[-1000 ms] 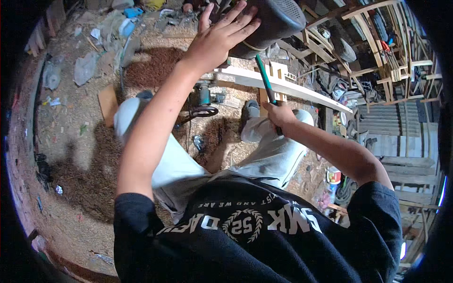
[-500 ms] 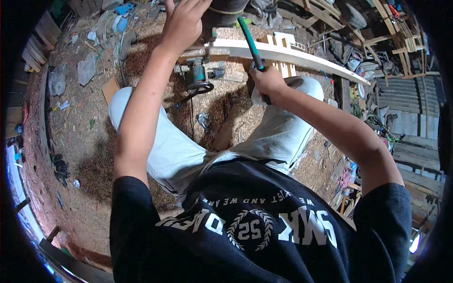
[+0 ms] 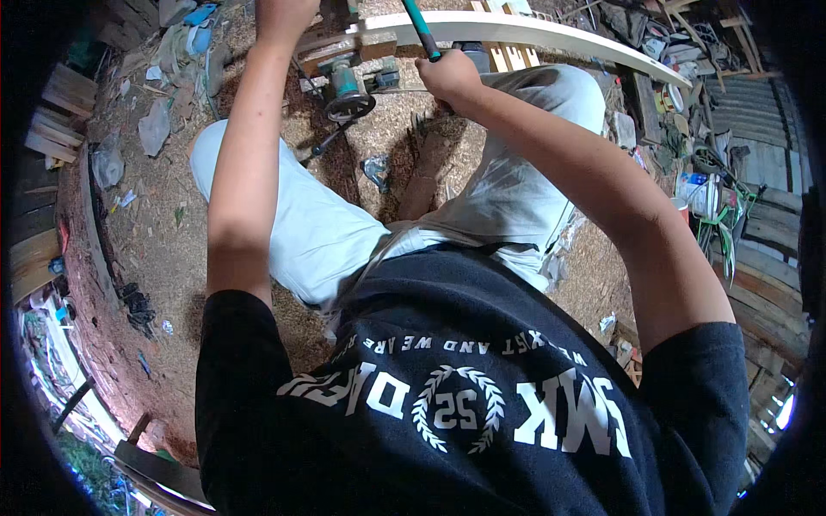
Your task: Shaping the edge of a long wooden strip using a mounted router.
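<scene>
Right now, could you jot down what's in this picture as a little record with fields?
Setting: workshop floor covered in sawdust
Right hand: grip closed around a teal-handled tool
Left hand: raised to the picture's top edge, grip cut off
Workpiece: long pale curved plank across the knees
Nearby: teal power tool on the ground
Clothing: dark printed shirt, light trousers

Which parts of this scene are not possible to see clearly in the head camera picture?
- Left hand: head view, the fingers are cut off by the top edge, so what it touches is unknown.
- Green-handled tool: head view, its working end runs out past the top edge; the right hand covers its lower part.
- Long pale wooden strip: head view, bent by the fisheye rim, so its true shape is unclear.
</scene>
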Motion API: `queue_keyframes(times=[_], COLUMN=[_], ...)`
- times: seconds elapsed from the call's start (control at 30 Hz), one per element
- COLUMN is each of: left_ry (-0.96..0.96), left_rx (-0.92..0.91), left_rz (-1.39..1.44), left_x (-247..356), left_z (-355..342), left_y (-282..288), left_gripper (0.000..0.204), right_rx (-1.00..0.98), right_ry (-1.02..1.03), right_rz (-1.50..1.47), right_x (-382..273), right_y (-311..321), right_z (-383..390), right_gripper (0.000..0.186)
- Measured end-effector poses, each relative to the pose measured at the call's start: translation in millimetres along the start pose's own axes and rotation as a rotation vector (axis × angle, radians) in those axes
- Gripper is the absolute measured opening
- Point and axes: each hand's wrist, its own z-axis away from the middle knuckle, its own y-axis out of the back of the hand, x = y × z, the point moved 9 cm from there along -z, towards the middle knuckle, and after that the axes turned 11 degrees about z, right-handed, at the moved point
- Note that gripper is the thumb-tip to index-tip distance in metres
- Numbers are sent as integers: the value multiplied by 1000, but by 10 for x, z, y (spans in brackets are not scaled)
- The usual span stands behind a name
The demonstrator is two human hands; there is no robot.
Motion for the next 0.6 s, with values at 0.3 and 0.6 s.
queue_keyframes(times=[0.3, 0.6], left_ry=[-177, -150], left_rx=[-18, 9], left_rz=[-97, -86], left_x=[210, 123], left_z=[25, 42], left_y=[107, 33], left_gripper=[71, 76], right_rx=[211, -74], right_ry=[96, -82], right_rz=[-39, -117], right_x=[362, 522], right_y=[-441, -743], right_z=[-139, -365], right_gripper=[39, 44])
